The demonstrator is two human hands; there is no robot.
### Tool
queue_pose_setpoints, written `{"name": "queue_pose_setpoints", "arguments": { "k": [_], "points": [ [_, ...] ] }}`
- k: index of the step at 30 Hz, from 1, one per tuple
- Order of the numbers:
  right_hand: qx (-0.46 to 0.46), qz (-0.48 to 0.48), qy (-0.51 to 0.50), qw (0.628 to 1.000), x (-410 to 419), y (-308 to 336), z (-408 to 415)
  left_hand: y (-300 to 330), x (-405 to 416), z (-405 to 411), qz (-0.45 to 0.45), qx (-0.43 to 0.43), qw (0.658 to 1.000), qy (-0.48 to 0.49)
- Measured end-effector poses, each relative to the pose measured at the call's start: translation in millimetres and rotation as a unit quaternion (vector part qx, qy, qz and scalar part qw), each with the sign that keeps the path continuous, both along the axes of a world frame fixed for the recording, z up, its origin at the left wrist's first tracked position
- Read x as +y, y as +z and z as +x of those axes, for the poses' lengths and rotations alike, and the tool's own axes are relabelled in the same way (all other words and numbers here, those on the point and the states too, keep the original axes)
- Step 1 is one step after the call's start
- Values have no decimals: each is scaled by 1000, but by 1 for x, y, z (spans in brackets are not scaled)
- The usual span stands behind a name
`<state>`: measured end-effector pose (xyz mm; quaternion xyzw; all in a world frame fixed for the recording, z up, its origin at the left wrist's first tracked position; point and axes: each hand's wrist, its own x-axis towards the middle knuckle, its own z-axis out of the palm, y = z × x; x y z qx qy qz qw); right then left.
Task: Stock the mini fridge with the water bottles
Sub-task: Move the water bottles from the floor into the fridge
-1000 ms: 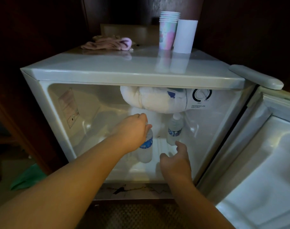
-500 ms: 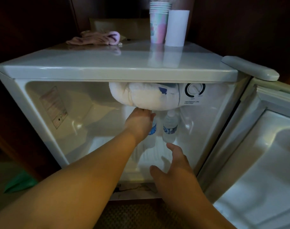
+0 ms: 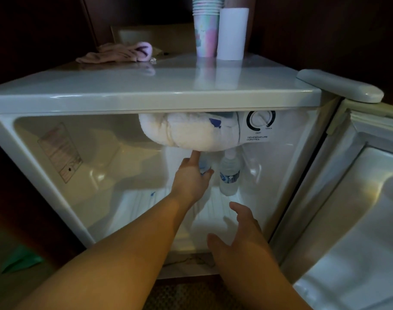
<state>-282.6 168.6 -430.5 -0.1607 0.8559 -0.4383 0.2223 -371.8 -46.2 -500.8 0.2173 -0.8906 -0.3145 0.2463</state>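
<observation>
My left hand (image 3: 192, 179) grips second water bottle (image 3: 205, 168) deep in mini fridge (image 3: 146, 101), just left of first bottle (image 3: 229, 175), already standing. Right hand (image 3: 242, 229) open, empty, at fridge mouth. Release left.

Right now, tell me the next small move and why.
Probably let go: the left hand holds a bottle upright deep inside the fridge, beside the standing bottle. The right hand holds nothing.
</observation>
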Motion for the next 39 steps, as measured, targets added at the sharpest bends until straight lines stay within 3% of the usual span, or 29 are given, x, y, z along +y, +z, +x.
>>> {"name": "queue_pose_setpoints", "arguments": {
  "k": [5, 12, 24, 30, 34, 39],
  "points": [
    [4, -5, -2, 1000, 0, 0, -5, -4, 2, -12, 98, 42, 994, -8],
    [2, 13, -2, 1000, 5, -4, -6, -7, 10, -27, 127, 73, 989, -21],
    [48, -7, 10, 999, -4, -8, -16, -8, 0, -12, 125, -2, 992, 4],
    [143, 27, 43, 988, -23, -10, -7, 8, 20, 80, 103, -65, 993, 12],
    [251, 68, 137, 956, -45, -11, 15, 27, 19, 184, -1, -94, 995, -22],
    [342, 48, 242, 907, -89, -8, 61, 66, -7, 317, -66, -215, 974, 26]
  ]
}}
